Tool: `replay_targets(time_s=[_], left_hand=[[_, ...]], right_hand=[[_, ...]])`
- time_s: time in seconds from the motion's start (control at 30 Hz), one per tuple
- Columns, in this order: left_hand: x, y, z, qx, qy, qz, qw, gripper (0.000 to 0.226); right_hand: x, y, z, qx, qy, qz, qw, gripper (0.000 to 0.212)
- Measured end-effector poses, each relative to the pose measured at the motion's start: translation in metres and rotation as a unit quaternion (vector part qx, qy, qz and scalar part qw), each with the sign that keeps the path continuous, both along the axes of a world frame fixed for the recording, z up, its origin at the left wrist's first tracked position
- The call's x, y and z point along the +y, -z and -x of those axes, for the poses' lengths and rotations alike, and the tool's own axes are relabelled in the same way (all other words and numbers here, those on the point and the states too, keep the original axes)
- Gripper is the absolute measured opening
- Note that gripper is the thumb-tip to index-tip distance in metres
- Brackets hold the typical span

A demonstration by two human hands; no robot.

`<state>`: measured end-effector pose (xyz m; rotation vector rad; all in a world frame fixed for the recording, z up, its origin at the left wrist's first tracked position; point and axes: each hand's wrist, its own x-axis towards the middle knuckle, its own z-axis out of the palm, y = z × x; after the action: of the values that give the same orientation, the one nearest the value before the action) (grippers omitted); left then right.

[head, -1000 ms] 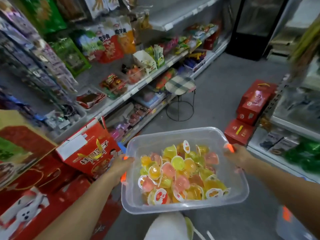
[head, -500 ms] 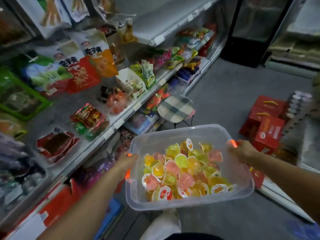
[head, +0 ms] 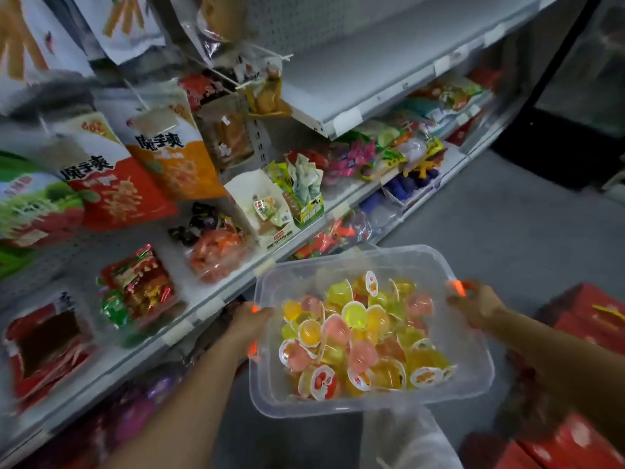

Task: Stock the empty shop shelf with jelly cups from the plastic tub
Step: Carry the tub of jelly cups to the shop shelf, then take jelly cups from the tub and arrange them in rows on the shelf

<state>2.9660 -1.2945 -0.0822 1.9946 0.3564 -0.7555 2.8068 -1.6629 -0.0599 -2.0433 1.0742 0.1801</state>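
Fingers [head: 254, 309] with orange nails on the left hand [head: 248, 321] curl over the left rim of the clear rectangular plastic tub [head: 338, 408], gripping it; the right hand [head: 477, 308] clasps the opposite rim likewise; both carry the tub in front of the person. Heaped inside lie the small yellow, orange and pink jelly cups [head: 355, 336], some white foil lids bearing a red mark too small to read. Left of the tub hang red and orange snack bags [head: 135, 184] with bold black Chinese characters, blurred; the white price tags [head: 345, 121] are unreadable. Up right stands the bare white metal shelf [head: 355, 79], well above the tub. Against half a second ago, the grip is unchanged; the bare shelf fills more of the view; the checked stool has gone from sight.
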Motion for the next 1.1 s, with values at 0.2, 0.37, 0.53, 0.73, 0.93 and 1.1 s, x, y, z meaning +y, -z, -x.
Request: replay_targets(time_s=[0.2, 0.37, 0.53, 0.73, 0.93, 1.1], left_hand=[[-0.084, 0.035, -0.033, 0.035, -0.136, 0.01, 0.99, 0.006], [-0.145, 0.06, -0.057, 0.021, -0.223, -0.052, 0.973, 0.04], [-0.182, 0.089, -0.093, 0.002, -0.252, -0.1, 0.963, 0.039], [-0.195, 0.133, -0.117, -0.029, -0.287, -0.125, 0.949, 0.05], [-0.2, 0.141, -0.122, -0.012, -0.266, -0.138, 0.954, 0.043], [-0.2, 0.137, -0.12, 0.031, -0.335, -0.083, 0.938, 0.046]], right_hand=[[-0.111, 0.054, -0.131, 0.066, -0.06, -0.011, 0.996, 0.026], [-0.157, 0.088, -0.222, 0.088, -0.1, 0.022, 0.991, 0.01], [-0.182, 0.118, -0.28, 0.114, -0.141, 0.057, 0.982, 0.025], [-0.193, 0.147, -0.315, 0.131, -0.16, 0.05, 0.977, 0.026], [-0.2, 0.156, -0.319, 0.135, -0.159, 0.029, 0.978, 0.032], [-0.19, 0.155, -0.312, 0.124, -0.147, 0.017, 0.981, 0.045]])
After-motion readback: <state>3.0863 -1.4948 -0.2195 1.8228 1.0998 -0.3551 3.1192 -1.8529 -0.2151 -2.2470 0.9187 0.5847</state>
